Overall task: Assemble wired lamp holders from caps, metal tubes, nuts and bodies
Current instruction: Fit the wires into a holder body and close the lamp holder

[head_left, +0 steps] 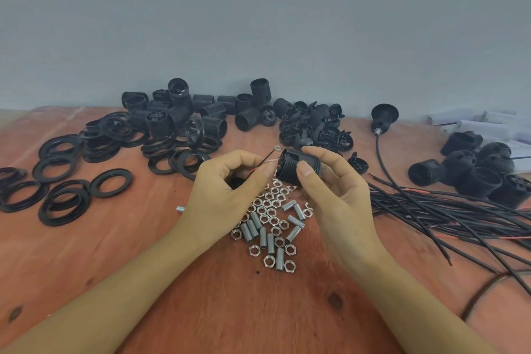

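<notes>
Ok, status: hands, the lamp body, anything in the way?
Right hand grips black threaded body, off the table. Left hand pinches red and black wires by its end. Nuts and tubes heaped underneath; nothing blocking.

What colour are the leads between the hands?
One red, one black: the leads span from left hand toward the lamp holder body in the right hand. Head view.

We read no text, label or number anywhere; white boxes [477,127] at far right too blurred.
</notes>
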